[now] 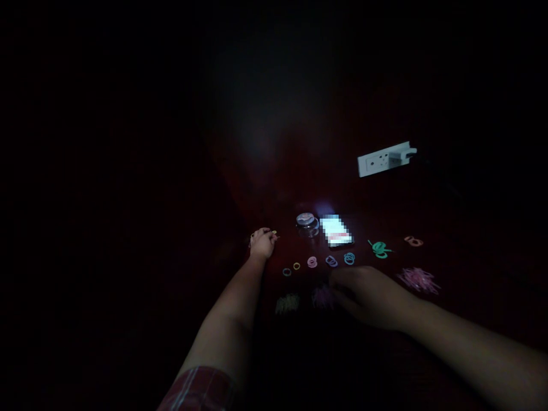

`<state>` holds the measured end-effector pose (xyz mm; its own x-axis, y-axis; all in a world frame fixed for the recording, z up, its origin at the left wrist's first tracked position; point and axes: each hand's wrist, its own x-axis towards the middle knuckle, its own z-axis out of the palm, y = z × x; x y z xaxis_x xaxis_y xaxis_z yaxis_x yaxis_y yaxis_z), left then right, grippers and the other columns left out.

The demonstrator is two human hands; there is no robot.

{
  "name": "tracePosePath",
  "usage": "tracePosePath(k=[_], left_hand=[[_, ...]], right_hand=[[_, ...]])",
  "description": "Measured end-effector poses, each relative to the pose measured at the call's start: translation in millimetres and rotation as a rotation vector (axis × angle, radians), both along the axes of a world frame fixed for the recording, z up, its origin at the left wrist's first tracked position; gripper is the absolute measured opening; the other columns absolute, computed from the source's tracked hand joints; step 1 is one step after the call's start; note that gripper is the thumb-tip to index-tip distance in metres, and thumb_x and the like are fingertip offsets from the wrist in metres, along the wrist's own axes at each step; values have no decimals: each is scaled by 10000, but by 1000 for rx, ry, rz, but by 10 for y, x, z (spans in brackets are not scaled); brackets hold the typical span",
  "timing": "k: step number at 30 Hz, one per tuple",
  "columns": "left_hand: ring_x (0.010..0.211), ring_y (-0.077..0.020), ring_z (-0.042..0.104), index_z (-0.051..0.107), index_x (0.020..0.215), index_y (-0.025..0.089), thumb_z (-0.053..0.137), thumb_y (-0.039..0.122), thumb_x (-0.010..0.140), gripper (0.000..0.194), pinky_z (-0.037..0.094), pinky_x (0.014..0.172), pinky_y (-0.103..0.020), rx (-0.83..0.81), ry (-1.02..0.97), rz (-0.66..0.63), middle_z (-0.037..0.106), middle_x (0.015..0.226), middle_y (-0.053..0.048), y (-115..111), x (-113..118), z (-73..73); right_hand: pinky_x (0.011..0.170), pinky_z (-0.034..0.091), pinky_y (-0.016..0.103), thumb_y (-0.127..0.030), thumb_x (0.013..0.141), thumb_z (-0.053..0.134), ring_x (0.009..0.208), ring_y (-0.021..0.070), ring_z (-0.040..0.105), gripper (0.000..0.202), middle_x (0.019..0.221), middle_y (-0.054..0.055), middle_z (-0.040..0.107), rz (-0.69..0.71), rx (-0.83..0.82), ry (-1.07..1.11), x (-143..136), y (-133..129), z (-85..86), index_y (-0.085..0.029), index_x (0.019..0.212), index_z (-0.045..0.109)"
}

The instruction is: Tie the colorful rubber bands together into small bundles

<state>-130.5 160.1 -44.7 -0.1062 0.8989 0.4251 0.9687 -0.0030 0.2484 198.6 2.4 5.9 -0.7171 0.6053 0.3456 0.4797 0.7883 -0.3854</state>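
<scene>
My left hand (262, 244) reaches farther out, its fingers bent down at some small bands, one of them a yellow band (274, 232) by the fingertips. My right hand (363, 294) is nearer to me, with curled fingers beside a purple pile of thin bands (322, 297). What either hand pinches is too dark to make out. Between the hands runs a row of small rings: a teal band (286, 272), a yellow ring (297, 266), pink bands (312, 262), violet bands (331, 261) and blue bands (349, 258). A pale yellowish pile (287, 303) lies left of the purple one.
A lidded clear jar (307, 225) stands beside a lit phone (336, 230). Green bands (379, 249), orange bands (413, 241) and a pink pile (418, 280) lie to the right. Behind them is a white socket strip (384, 159) with a plug. Most of the surroundings are dark.
</scene>
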Motion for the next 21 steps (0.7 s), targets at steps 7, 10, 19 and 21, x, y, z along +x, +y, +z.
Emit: tracePosePath(k=[7, 10, 19, 21], left_hand=[[1144, -238, 524, 648, 1000, 209, 460, 268, 954, 202, 385, 1033, -388, 103, -102, 4, 618, 1164, -94, -300, 70, 54], [1045, -206, 598, 633, 993, 197, 449, 237, 958, 192, 434, 985, -346, 152, -191, -33, 669, 1081, -83, -517, 97, 32], [872, -171, 701, 605, 1026, 153, 562, 343, 899, 233, 558, 787, -284, 359, -519, -221, 718, 984, -105, -1194, 371, 178], [890, -177, 714, 593, 1011, 156, 601, 371, 878, 253, 569, 781, -283, 368, -570, -285, 727, 979, -108, -1283, 498, 270]], right_hand=[[626, 361, 287, -185, 875, 476, 702, 178, 621, 131, 802, 52, 690, 8, 70, 22, 9, 7, -41, -189, 828, 598], [613, 337, 285, -189, 879, 465, 672, 172, 599, 133, 764, 48, 671, -8, 114, 36, 30, 32, -47, -189, 817, 584], [607, 313, 266, -200, 867, 503, 639, 148, 537, 89, 727, 23, 631, 3, 130, 71, 28, -29, -18, -196, 794, 554], [609, 324, 264, -201, 862, 517, 638, 146, 531, 67, 722, 16, 622, -1, 128, 76, 24, -25, -30, -197, 810, 561]])
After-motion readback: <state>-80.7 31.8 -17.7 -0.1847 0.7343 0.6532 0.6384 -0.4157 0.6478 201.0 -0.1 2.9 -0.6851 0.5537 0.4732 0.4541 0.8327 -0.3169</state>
